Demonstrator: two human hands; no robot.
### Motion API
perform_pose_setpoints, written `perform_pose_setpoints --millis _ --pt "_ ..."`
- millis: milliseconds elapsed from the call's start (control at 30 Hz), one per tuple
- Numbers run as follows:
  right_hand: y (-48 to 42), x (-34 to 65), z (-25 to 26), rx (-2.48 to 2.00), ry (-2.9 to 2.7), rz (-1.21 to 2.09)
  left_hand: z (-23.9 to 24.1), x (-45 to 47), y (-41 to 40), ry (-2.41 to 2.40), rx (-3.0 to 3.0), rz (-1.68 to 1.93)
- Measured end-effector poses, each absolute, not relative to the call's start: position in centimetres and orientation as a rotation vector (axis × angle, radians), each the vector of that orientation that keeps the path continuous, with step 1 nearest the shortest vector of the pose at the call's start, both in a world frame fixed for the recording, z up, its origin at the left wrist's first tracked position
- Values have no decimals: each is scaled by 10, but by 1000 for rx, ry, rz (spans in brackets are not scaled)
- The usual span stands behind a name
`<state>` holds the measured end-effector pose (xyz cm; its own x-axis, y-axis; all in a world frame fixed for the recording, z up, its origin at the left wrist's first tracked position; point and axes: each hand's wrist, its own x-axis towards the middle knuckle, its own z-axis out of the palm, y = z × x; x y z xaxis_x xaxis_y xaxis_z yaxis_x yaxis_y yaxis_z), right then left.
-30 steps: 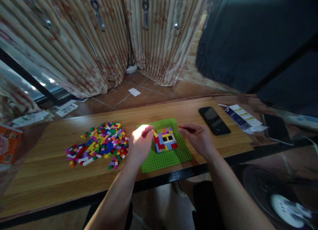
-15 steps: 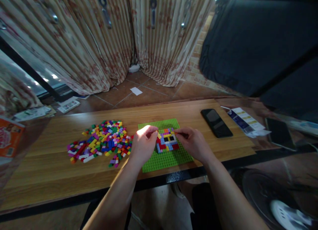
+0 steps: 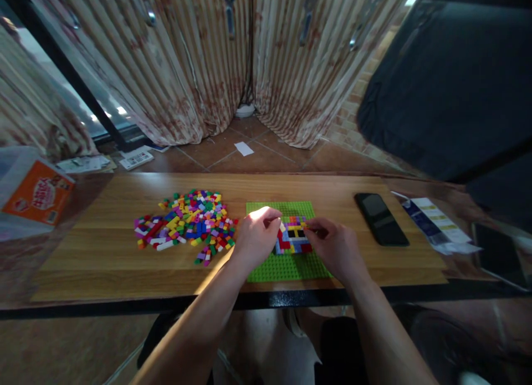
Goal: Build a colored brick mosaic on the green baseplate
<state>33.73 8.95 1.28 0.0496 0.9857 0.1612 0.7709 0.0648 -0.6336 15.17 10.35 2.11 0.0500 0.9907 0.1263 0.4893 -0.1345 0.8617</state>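
Observation:
A green studded baseplate lies near the table's front edge, with a low build of coloured toy bricks on it. Two dark gaps show in the middle of the build. My left hand is closed in a pinch at the build's left edge; a pale spot shows by its fingertips, too small to name. At the opposite edge my right hand pinches too, with a bit of yellow by its fingertips. Whether either hand holds a loose brick is hidden. Left of the baseplate spreads a pile of loose bricks.
A black phone lies on the wooden table, right of the baseplate. Beyond the right end are printed papers and a dark flat device. A bag with an orange label stands at the left. Curtains hang behind.
My view has turned, so the table sits more level and everything appears farther right. Both hands keep their pinches at the two sides of the build, with little visible movement.

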Motion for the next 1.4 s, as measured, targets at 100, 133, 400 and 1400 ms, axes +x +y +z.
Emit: perform_pose_setpoints --millis 100,133,400,1400 --pt "91 335 15 -1781 -1778 424 22 152 104 1491 1699 998" --pt "92 334 15 -1784 -1782 409 22 151 104 1487 1696 996" --pt "92 332 14 -1734 -1736 491 24 151 103 1490 1699 981" --pt "107 349 -1 -1756 -1554 845 22 152 102 1498 1688 934"
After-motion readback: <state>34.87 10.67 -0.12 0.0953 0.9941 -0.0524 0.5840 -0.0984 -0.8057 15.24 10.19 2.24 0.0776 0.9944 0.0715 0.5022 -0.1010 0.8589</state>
